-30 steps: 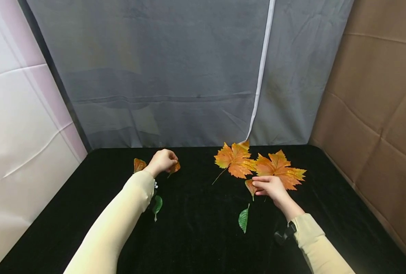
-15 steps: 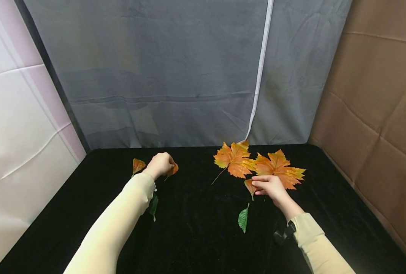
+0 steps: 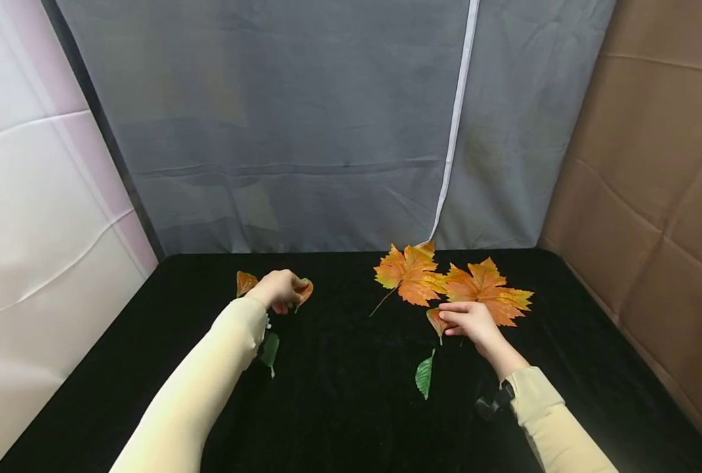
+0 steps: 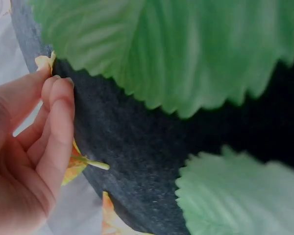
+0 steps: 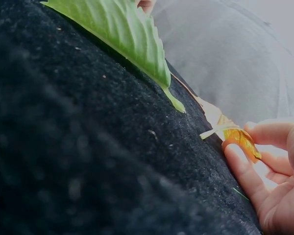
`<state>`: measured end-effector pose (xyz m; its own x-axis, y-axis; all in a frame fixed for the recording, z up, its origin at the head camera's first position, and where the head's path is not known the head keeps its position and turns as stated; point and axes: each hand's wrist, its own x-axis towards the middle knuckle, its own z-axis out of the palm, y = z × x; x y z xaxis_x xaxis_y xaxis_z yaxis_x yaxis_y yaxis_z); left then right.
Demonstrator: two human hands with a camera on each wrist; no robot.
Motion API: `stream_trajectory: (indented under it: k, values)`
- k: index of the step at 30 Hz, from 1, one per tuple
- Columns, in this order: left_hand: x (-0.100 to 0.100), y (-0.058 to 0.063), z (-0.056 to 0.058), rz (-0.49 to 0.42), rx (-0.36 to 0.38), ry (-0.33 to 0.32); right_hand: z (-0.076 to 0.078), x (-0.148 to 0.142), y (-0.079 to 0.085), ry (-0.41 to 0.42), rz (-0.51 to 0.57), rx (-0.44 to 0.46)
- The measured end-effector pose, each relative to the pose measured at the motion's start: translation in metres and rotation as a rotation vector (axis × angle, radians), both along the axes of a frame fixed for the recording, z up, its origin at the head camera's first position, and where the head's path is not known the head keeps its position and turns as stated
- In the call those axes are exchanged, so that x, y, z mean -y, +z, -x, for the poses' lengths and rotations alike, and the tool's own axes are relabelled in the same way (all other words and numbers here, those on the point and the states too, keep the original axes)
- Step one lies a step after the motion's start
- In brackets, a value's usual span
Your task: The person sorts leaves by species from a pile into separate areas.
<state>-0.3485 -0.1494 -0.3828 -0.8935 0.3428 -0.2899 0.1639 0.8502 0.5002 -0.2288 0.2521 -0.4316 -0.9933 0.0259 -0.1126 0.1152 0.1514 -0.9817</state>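
Before me, black surface (image 3: 339,401), fabric-like, far corners rounded. Close to far edge, right of middle, orange maple-shaped leaf (image 3: 409,272), stem slanting toward me. Beside it, nearer far right corner, second maple-shaped leaf (image 3: 493,289), also orange; contact between them unclear to me. Toward far left corner, small orange leaf (image 3: 245,282). Nearer me, right of middle, green leaf (image 3: 424,377); left of middle, second green leaf (image 3: 271,349), partly hidden from my view.

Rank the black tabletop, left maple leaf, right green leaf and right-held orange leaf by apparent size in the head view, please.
1. Black tabletop
2. Left maple leaf
3. Green leaf, orange leaf: unsure; the right hand partly hides the latter.
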Motion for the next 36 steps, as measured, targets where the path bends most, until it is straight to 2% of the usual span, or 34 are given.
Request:
stream_trajectory:
  k: [5, 10, 15, 23, 27, 31, 36]
  values:
    - [-0.002, 0.000, -0.008, -0.074, 0.133, 0.067, -0.002, -0.003, 0.000, -0.017, -0.015, 0.002]
    - [-0.002, 0.001, -0.017, -0.131, 0.275, 0.106, -0.004, -0.002, -0.001, -0.017, -0.027, 0.012]
    - [0.000, 0.002, -0.022, -0.180, 0.357, 0.134, -0.004, 0.000, -0.001, -0.021, -0.026, 0.016]
    - [0.009, 0.000, -0.018, -0.194, 0.424, 0.116, -0.003, 0.001, 0.003, -0.003, -0.013, 0.018]
    - [0.008, 0.004, -0.021, -0.207, 0.456, 0.136, -0.005, 0.000, 0.006, 0.007, 0.018, 0.018]
    - [0.009, 0.008, -0.024, -0.232, 0.459, 0.158, -0.005, 0.001, 0.012, 0.009, 0.049, 0.013]
    - [0.012, 0.007, -0.020, -0.249, 0.452, 0.171, 0.002, 0.009, 0.023, 0.013, 0.051, -0.008]
